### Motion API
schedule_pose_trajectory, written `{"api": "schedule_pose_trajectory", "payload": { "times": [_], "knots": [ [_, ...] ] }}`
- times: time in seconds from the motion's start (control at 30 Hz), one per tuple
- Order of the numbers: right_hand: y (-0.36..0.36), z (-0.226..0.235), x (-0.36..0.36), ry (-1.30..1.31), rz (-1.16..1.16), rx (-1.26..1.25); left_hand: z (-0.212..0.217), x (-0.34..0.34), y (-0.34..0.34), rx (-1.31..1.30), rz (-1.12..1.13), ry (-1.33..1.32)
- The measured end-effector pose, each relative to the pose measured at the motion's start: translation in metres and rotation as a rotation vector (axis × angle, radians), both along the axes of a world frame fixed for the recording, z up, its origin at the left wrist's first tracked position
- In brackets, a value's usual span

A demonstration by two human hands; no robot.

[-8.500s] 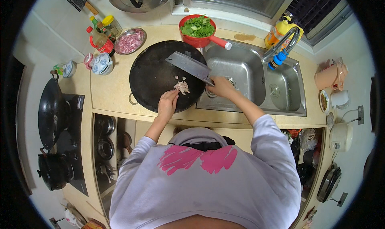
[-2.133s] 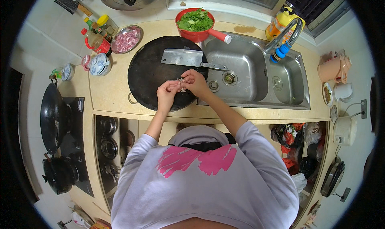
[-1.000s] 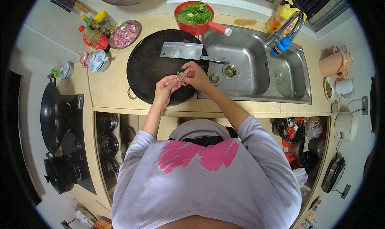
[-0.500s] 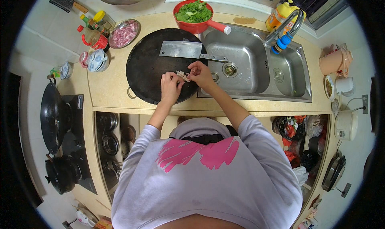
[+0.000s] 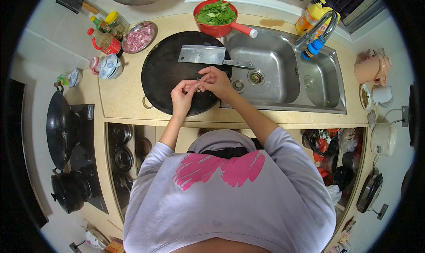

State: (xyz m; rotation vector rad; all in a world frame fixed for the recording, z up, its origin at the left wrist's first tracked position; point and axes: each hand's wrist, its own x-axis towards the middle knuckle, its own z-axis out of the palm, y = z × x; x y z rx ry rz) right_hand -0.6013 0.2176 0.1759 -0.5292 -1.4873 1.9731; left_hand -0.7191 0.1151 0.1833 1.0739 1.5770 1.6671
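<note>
Small pale pieces (image 5: 199, 90) lie at the fingertips over the right, near part of a round dark chopping board (image 5: 166, 78); the fingers hide most of them. The left hand (image 5: 182, 96) pinches some of them between thumb and fingers. The right hand (image 5: 215, 84) meets it from the right, its thumb and forefinger also closed on pale pieces, with the fingertips of both hands practically touching. How many pieces each hand grips, I cannot tell.

Just beyond the hands, a cleaver (image 5: 202, 55) lies flat on the far half of the board, its blade to the left and its handle reaching right, past the board's edge and over the sink (image 5: 280, 67). At the board's far right side stands a red pan (image 5: 215, 30) filled with chopped leafy greens (image 5: 216, 13), its handle pointing right, over the sink's far edge.

Beyond the board's far left edge is an oval metal dish (image 5: 155, 31) of pinkish sliced meat (image 5: 139, 37). Left of that stand a red-capped bottle (image 5: 105, 42) and a yellow-lidded jar (image 5: 117, 21), with a lidded blue-and-white bowl (image 5: 109, 68) nearer.

Farther left, a black wok (image 5: 61, 124) and a black pot (image 5: 71, 192) stand on the stove (image 5: 90, 175). At the far right, a yellow pump bottle (image 5: 311, 18) stands behind the tap (image 5: 328, 30).
</note>
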Motion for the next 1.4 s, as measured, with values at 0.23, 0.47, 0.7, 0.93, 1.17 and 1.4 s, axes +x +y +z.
{"api": "schedule_pose_trajectory", "payload": {
  "times": [0.23,0.47,0.7,0.93,1.17,1.4],
  "knots": [
    [-0.003,0.013,0.000,-0.095,-0.035,0.102,0.006,0.001,-0.001,-0.012,0.026,0.080],
    [-0.003,0.009,0.000,-0.091,-0.084,0.181,0.002,-0.001,0.001,-0.003,0.018,0.098],
    [-0.002,0.014,0.002,-0.048,-0.041,0.018,0.000,-0.003,0.001,0.007,0.081,0.222],
    [-0.005,0.019,0.005,-0.071,-0.064,0.027,0.008,0.001,0.001,0.062,0.094,0.402],
    [-0.002,0.016,0.004,-0.140,-0.079,0.093,0.002,0.003,0.000,-0.024,-0.006,-0.003],
    [-0.002,0.014,0.003,-0.062,-0.102,-0.014,0.006,0.002,0.004,-0.035,-0.094,-0.303]
  ]
}}
